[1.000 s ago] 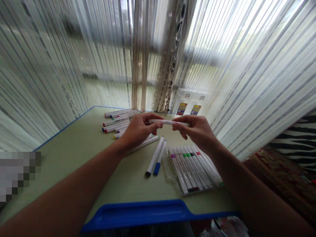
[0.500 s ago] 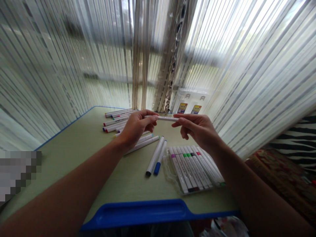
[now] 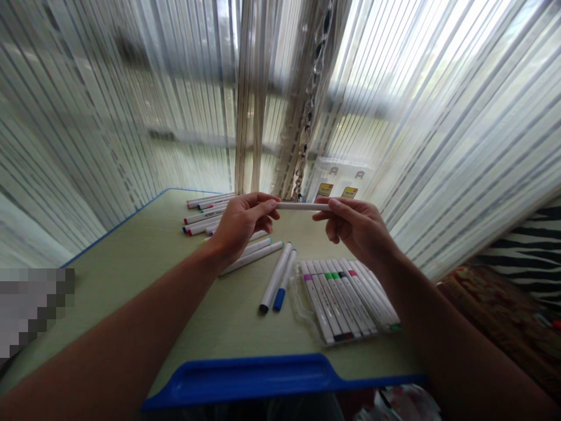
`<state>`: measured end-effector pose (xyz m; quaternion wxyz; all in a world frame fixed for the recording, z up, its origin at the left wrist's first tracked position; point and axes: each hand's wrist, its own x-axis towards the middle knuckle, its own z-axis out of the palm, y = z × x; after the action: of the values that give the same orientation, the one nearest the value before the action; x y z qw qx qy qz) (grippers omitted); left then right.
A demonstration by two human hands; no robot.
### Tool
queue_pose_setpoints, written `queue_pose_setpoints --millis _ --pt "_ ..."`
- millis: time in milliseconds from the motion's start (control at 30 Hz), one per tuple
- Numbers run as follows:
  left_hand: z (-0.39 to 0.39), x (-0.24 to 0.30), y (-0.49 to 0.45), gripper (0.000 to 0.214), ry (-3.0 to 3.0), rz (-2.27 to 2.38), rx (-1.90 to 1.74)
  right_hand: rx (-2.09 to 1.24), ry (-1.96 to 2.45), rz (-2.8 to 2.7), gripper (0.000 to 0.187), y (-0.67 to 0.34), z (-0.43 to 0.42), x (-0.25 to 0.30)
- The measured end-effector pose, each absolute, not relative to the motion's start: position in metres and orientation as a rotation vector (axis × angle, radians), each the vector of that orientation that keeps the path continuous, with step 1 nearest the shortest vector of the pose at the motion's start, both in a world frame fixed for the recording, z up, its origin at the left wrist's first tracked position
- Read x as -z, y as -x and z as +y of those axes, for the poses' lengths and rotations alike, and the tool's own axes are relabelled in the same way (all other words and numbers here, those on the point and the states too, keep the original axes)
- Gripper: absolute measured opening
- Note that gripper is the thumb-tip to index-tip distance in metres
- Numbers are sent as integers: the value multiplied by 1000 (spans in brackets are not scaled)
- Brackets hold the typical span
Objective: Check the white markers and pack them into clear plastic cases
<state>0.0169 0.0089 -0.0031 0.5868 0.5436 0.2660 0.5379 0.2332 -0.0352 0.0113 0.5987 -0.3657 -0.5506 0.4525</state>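
Note:
A white marker (image 3: 302, 206) is held level above the table between my two hands. My left hand (image 3: 248, 219) pinches its left end, and my right hand (image 3: 357, 225) pinches its right end; the fingers cover both tips. Below lie two loose markers, one with a black end (image 3: 275, 278) and one with a blue cap (image 3: 285, 280). To their right, a clear plastic case (image 3: 302, 304) holds a row of white markers (image 3: 335, 301) with coloured bands. More loose markers (image 3: 204, 219) lie in a spread behind and beside my left hand, which partly hides them.
The pale green table (image 3: 131, 257) has a blue edge with a moulded blue tray (image 3: 254, 377) at the front. A clear package with yellow labels (image 3: 324, 190) stands at the back against the striped curtain (image 3: 193, 117). Patterned fabric (image 3: 491, 304) is at the right.
My right hand has shifted slightly right along the marker, its fingers closer together, so more of the white barrel shows. The printing seen on the barrel before no longer shows.

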Motion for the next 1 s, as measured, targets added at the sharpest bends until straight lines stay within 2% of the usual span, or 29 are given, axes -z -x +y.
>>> queue_pose_setpoints --millis 1000 --pt "0 0 -14 25 -1315 303 -1069 -1246 906 -797 22 -239 -29 -25"
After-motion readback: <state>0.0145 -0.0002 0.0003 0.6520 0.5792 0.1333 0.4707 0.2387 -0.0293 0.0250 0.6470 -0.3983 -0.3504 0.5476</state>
